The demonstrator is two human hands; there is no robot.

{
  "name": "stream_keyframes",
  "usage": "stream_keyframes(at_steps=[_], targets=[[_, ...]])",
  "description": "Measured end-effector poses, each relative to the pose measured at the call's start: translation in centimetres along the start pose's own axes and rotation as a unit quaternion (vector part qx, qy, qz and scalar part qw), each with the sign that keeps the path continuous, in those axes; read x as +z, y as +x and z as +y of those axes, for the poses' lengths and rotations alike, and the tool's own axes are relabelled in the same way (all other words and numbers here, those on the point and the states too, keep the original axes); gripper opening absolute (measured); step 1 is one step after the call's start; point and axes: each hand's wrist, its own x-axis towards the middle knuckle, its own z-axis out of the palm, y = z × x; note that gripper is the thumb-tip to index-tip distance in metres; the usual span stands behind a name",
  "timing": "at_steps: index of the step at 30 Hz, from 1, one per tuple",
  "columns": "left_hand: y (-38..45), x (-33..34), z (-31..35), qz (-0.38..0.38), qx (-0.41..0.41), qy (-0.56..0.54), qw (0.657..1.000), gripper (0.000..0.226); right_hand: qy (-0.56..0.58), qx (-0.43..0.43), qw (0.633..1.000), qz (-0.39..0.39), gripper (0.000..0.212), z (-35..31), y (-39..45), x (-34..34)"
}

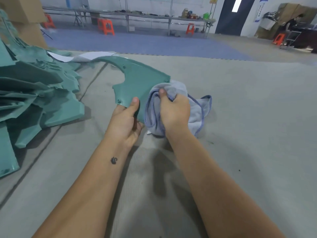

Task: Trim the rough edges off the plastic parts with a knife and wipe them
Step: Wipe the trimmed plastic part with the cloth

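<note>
While the left hand (126, 121) pinches the near corner of the green plastic part (140, 79), thumb on top and the other fingers curled underneath, the right hand (174, 111) comes in with the cloth! That grey-blue cloth (154, 107) is bunched in the right hand's fingers, thumb pressed into the folds, and it sits hard against the part's right-hand edge at centre frame, a loose tail spilling out to the right.

Now the geometry that matters: the part's long axis runs from the gripped corner at centre up and away toward the upper left of the frame, curving as it goes. The right hand and its cloth are just beside the near end, so the unwiped stretch, by my reading, lies up and to the left of the wiping fingers. The left hand is nearer that far stretch, but it is busy steadying; the sweep looks like the right hand's job, travelling along the axis.

No knife in sight, so I judge this to be the wiping step.

A heap of similar green parts (34, 93) fills the left of the frame on the grey floor (248, 117). Writing? A yellow sign (213, 0) and a blue-and-white notice (260, 9) hang at the top right, both too small to read. No brand shows on the part or the cloth.
</note>
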Motion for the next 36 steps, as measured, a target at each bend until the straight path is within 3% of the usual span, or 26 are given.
stream_keyframes(at_steps=[5,11,18,22,25,28,32,35,36], targets=[[-0.3,-0.3,-0.4,-0.018,-0.048,0.023,0.998,0.023,-0.094,0.004,0.995,0.010,0.047,0.4,1.9,-2.2],[-0.3,-0.8,-0.6,0.081,0.028,0.027,0.996,0.020,-0.141,-0.026,0.988,-0.051,0.047,0.9,0.5,-1.3],[0.1,-1.1,-1.0,0.138,0.073,-0.007,0.988,0.022,-0.196,-0.087,0.963,-0.164,0.040,1.6,-0.4,-0.6],[0.5,-1.2,-0.4,0.186,0.074,0.015,0.980,0.014,-0.104,-0.073,0.959,-0.254,0.038,1.2,0.5,-2.1],[0.9,-1.6,0.8,0.211,0.030,-0.061,0.975,0.025,0.061,0.010,0.984,-0.164,0.029,1.5,1.9,-3.8],[1.3,-2.2,1.5,0.197,-0.021,-0.094,0.976,0.018,0.230,0.050,0.967,-0.095,0.021,1.8,3.0,-4.8],[0.5,-0.6,-0.6,0.129,-0.099,0.001,0.987,0.032,0.239,-0.035,0.962,-0.128,0.021,1.1,1.4,-2.8],[-0.5,0.1,-0.6,0.103,-0.069,0.182,0.975,0.072,0.250,-0.079,0.947,-0.187,0.021,0.7,-0.4,-1.2],[-0.7,0.2,-0.4,0.094,-0.063,0.199,0.973,0.071,0.241,-0.092,0.944,-0.206,0.017,0.7,-0.8,-0.9]])
